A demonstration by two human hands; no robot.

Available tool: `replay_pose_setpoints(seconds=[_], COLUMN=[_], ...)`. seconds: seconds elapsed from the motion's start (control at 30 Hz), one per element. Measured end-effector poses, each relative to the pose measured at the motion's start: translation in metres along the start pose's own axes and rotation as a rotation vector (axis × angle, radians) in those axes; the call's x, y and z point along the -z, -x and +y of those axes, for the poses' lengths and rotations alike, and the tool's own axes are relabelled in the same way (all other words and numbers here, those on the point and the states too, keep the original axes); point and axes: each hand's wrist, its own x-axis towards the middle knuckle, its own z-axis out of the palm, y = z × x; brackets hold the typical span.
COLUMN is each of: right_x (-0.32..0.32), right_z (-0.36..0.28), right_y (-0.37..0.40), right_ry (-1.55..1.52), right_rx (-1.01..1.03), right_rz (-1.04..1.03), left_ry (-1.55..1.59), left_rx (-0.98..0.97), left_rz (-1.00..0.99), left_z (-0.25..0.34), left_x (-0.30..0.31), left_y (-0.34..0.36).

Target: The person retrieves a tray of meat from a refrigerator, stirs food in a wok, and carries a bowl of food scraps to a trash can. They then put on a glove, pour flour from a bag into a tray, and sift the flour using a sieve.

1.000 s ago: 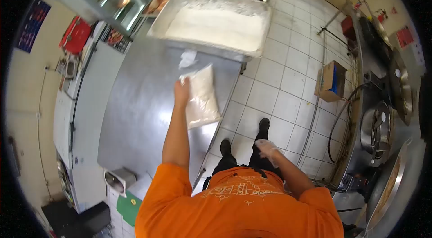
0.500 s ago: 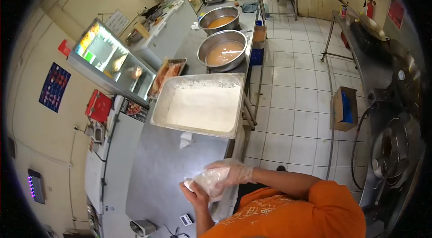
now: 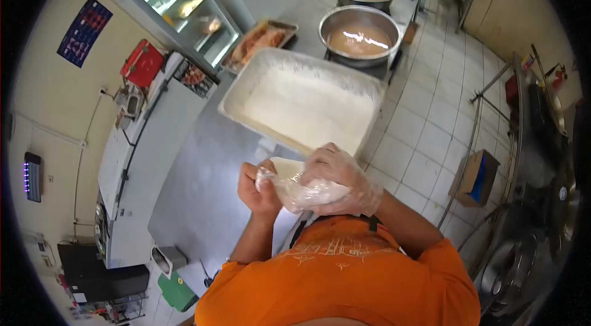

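Note:
A clear plastic bag (image 3: 297, 195) with pale, whitish contents is held in front of my orange shirt, over the near edge of the steel table. My bare left hand (image 3: 256, 190) is closed on the bag's left edge. My right hand (image 3: 341, 179), in a clear plastic glove, grips the bag's right side with curled fingers near its opening. Just beyond my hands is a large metal pan (image 3: 239, 89) of white powder. A small crumpled white piece (image 3: 266, 145) lies against the pan's near side, partly hidden.
Two steel bowls (image 3: 325, 35) of orange-brown liquid stand past the pan. Left of them is a tray (image 3: 287, 29) of what looks like raw meat. A lit display fridge (image 3: 184, 9) stands at the left; cooking equipment (image 3: 523, 264) lines the right. A cardboard box (image 3: 477, 178) sits on the floor.
My view has turned and come closer to the pan. Both hands have moved up toward the pan with the bag, and the bag's opening now faces up more.

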Motion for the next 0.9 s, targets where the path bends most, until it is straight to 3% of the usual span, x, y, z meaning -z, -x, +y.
replay_pose_setpoints(seconds=[0.17, 0.23, 0.27, 0.37, 0.4, 0.47, 0.53, 0.57, 0.6, 0.63, 0.67, 0.7, 0.73, 0.8, 0.83, 0.9], right_x=[0.023, 0.031, 0.031, 0.046, 0.061, 0.096, 0.1, 0.093, 0.086, 0.049, 0.012, 0.009, 0.007, 0.005, -0.009, 0.029], right_z=[0.021, 0.035, 0.037, 0.092, 0.124, 0.165, 0.21, 0.231, 0.252, 0.327, 0.4, 0.404, 0.406, 0.439, 0.446, 0.388], right_y=[0.002, 0.006, 0.004, 0.003, 0.004, -0.033, -0.086, -0.117, -0.148, -0.157, -0.167, -0.174, -0.181, -0.203, -0.203, -0.227], right_ry=[0.026, 0.021, -0.121, -0.59, -0.675, 0.048, 0.327, 0.401, 0.481, 0.4, 0.332, 0.426, 0.524, 0.396, 0.321, -0.008], right_rx=[-0.109, -0.185, -0.369, -0.569, -0.564, -0.628, -0.428, -0.541, -0.634, -0.788, -0.933, -0.857, -0.785, -0.752, -0.745, -0.995], right_rz=[0.215, 0.318, 0.388, 0.485, 0.386, 0.156, -0.032, -0.194, -0.373, -0.596, -0.829, -0.77, -0.707, -0.877, -0.995, -0.841], left_ry=[0.134, 0.155, 0.136, -0.099, -0.214, -0.37, -0.333, -0.311, -0.62, -0.92, -0.899, -0.875, -0.529, -0.202, -0.237, -0.284], left_rx=[-0.166, -0.125, -0.079, 0.022, 0.069, 0.169, 0.242, 0.27, 0.193, 0.107, 0.1, 0.09, 0.173, 0.249, 0.248, 0.226], left_rz=[-0.217, -0.153, -0.089, 0.194, 0.294, 0.413, 0.529, 0.593, 0.574, 0.557, 0.64, 0.723, 0.864, 0.997, 1.032, 1.102], left_z=[-0.032, -0.048, -0.05, -0.061, -0.065, -0.069, -0.074, -0.076, -0.08, -0.086, -0.085, -0.085, -0.069, -0.049, -0.042, -0.031], left_x=[-0.032, -0.049, -0.053, -0.068, -0.07, -0.07, -0.075, -0.077, -0.075, -0.07, -0.075, -0.079, -0.096, -0.111, -0.114, -0.117], left_y=[-0.045, -0.055, -0.056, -0.072, -0.083, -0.094, -0.095, -0.094, -0.083, -0.065, -0.069, -0.072, -0.078, -0.082, -0.08, -0.073])
